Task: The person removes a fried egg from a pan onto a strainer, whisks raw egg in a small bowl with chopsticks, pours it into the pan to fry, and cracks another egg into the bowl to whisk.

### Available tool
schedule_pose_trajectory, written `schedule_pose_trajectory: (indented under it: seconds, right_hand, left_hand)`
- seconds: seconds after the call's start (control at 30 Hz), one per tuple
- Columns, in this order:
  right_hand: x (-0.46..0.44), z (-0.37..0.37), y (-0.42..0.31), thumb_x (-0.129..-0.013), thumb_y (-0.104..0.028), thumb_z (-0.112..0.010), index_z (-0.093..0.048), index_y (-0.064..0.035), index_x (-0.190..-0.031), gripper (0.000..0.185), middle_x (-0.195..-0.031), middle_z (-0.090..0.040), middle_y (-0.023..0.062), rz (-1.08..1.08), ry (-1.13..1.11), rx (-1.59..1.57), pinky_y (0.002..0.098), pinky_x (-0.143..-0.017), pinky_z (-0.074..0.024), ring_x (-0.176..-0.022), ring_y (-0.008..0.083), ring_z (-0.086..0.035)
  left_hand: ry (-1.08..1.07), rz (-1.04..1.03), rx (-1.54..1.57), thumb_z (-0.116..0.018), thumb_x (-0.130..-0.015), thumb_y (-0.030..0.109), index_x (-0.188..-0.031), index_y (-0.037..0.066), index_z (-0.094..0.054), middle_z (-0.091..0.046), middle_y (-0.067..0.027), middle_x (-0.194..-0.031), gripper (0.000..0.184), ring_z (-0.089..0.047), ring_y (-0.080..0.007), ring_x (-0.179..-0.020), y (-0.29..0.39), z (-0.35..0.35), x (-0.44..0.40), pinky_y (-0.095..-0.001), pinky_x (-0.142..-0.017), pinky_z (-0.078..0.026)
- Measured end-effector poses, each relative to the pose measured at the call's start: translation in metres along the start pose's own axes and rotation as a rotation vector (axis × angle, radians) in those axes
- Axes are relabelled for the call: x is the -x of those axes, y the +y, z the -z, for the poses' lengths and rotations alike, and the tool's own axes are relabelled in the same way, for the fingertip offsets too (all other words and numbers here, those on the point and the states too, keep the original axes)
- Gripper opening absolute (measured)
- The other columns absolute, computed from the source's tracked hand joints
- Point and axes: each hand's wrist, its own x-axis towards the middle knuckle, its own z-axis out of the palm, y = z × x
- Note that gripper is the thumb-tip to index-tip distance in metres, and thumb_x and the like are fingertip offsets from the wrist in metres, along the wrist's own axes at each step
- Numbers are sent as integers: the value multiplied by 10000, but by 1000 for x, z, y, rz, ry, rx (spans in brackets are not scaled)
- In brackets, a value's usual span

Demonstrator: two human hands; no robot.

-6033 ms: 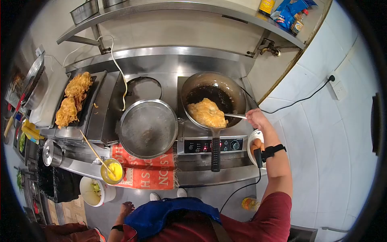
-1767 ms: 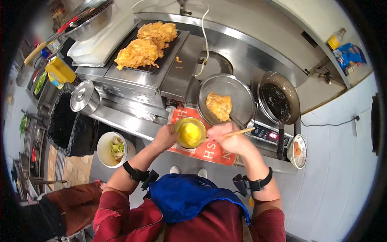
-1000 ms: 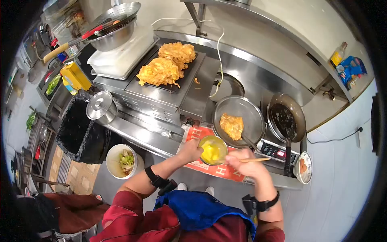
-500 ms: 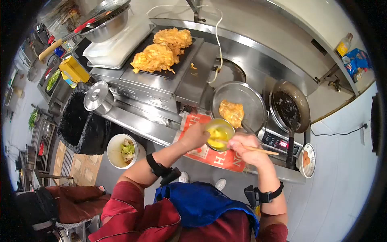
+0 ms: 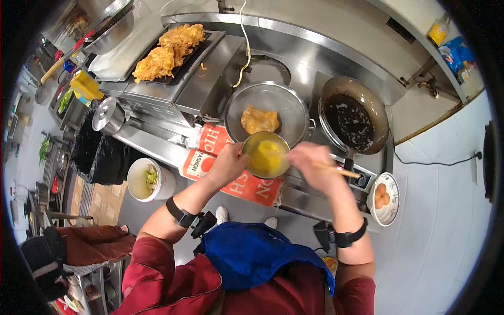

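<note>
In the head view my left hand grips the rim of a small metal bowl, tilted slightly toward me. Yellow beaten egg lies in it. My right hand is closed around wooden chopsticks; their far ends reach into the egg and are blurred. Just beyond the bowl is a wide round metal pan, with a golden-brown fried piece inside. Below the bowl, a red cloth with white lettering hangs over the counter edge.
A wok with dark oil sits at right, near a patterned bowl of eggs. Fried pieces lie on a dark tray at back left. A lidded pot, black-lined bin and white bucket are left.
The view has shifted, so the counter things appear farther left. My hands and the bowl have moved slightly right relative to the round pan. The chopsticks remain in the egg.
</note>
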Motion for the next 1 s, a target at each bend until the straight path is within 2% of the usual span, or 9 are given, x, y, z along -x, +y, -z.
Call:
schedule_pose_trajectory:
  seconds: [0.13, 0.27, 0.37, 0.5, 0.63, 0.73, 0.8, 0.93, 1.0]
  right_hand:
    - [7, 23, -2, -807, -142, -496, -543, -5, -679, 193, -622, -529, 149, 21, -249, -261, 345, -512, -404, -582, 295, -530]
    - [0, 18, 6, -799, -142, -500, -562, 0, -688, 190, -627, -534, 148, -155, -21, -176, 327, -522, -411, -577, 285, -530]
    - [1, 2, -3, -787, -129, -498, -595, -4, -714, 175, -610, -539, 80, 101, -189, -261, 260, -502, -406, -539, 159, -510]
    - [-3, 20, -4, -774, -75, -512, -598, -12, -726, 117, -622, -538, 94, -313, -34, -117, 276, -504, -418, -562, 207, -527]
    - [-19, -17, -18, -762, -43, -553, -620, -29, -765, 69, -627, -565, 70, 46, -102, -72, 286, -504, -430, -536, 170, -519]
    - [-7, 0, -14, -780, -82, -546, -615, -22, -762, 94, -635, -568, 75, -128, -160, -144, 285, -530, -430, -559, 173, -517]
    - [-15, 0, -16, -802, -147, -524, -603, -8, -767, 164, -641, -560, 82, -425, -29, -80, 270, -548, -424, -571, 161, -512]
    - [-13, -33, -26, -789, -130, -548, -570, -25, -715, 130, -636, -526, 90, -147, -180, -146, 296, -530, -413, -574, 193, -515]
    - [-11, -9, -33, -796, -148, -525, -594, -59, -755, 120, -656, -538, 128, -273, -325, -87, 335, -557, -438, -629, 253, -554]
  left_hand:
    - [97, -25, -89, -482, -703, 105, -943, -25, -563, -580, -233, -731, 285, -587, -333, -707, 6, -14, 5, -391, -645, -452]
    - [96, -44, -71, -479, -709, 101, -977, -14, -553, -582, -237, -739, 300, -590, -335, -721, 6, -12, 6, -397, -650, -452]
    - [104, -13, -100, -479, -715, 106, -976, -8, -554, -576, -237, -722, 294, -584, -348, -709, 7, -4, 0, -404, -639, -450]
    - [69, -29, -126, -479, -721, 124, -961, -4, -557, -573, -234, -708, 283, -578, -363, -698, 5, 10, -3, -415, -631, -448]
    - [46, -96, -142, -474, -721, 130, -927, -4, -560, -574, -228, -701, 260, -576, -370, -699, 3, 22, -19, -430, -634, -448]
    - [1, -69, -116, -475, -705, 121, -908, -7, -556, -571, -231, -699, 253, -574, -372, -703, -6, 31, -21, -435, -643, -448]
    - [-24, -103, -101, -481, -698, 120, -911, -5, -560, -578, -233, -729, 259, -577, -365, -723, -13, 31, -21, -425, -657, -452]
    - [-97, -119, -95, -484, -697, 116, -946, -3, -559, -585, -227, -753, 286, -581, -356, -745, -10, 30, -19, -419, -671, -455]
    - [-110, -64, -98, -483, -694, 110, -931, -4, -554, -581, -231, -767, 272, -571, -369, -763, -17, 31, -18, -423, -676, -451]
